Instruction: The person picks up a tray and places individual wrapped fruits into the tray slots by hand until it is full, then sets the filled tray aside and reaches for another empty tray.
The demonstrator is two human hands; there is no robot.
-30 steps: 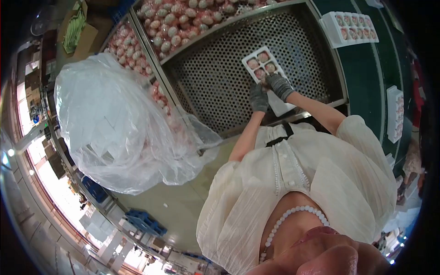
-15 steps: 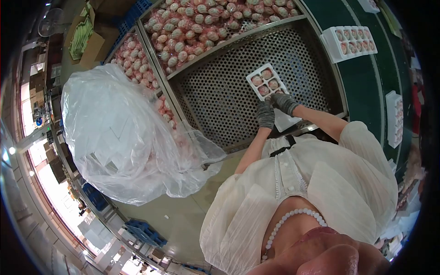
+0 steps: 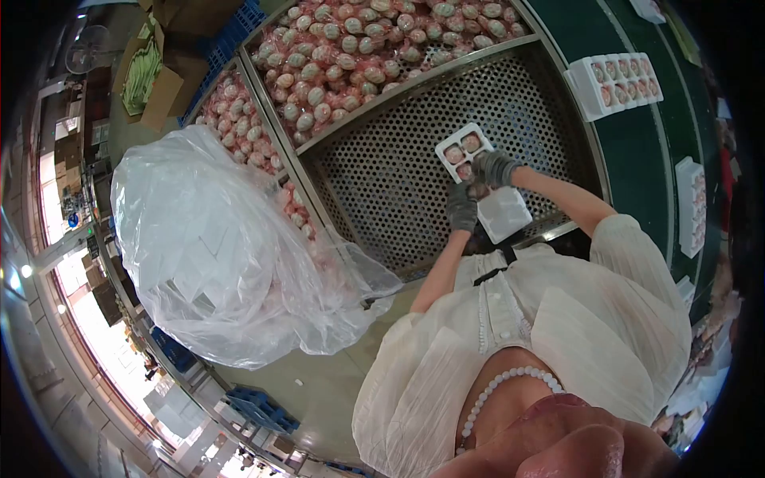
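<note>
A white foam tray (image 3: 456, 137) with square compartments lies tilted over the perforated metal surface (image 3: 382, 171). Round pale balls in clear, red-printed wrap sit in it, such as one wrapped ball (image 3: 472, 142) in a far corner. At its near end my left hand (image 3: 460, 209), in a grey striped glove, is closed against the edge. My right hand (image 3: 496, 169), gloved alike, curls its fingers over the tray's right side; what they pinch is hidden. Just below the hands, a smooth white foam panel (image 3: 504, 215) shows, perhaps joined to the tray.
Many wrapped balls (image 3: 343, 60) are heaped beyond a metal divider, with more in the side bin (image 3: 239, 119). A large clear plastic bag (image 3: 199, 239) of white pieces stands at left. Filled white trays (image 3: 617, 84) ride on the green conveyor (image 3: 629, 151) at right.
My right hand has moved up over the tray, covering part of it. The tray has shifted slightly right, and more of the white panel below my hands shows.
</note>
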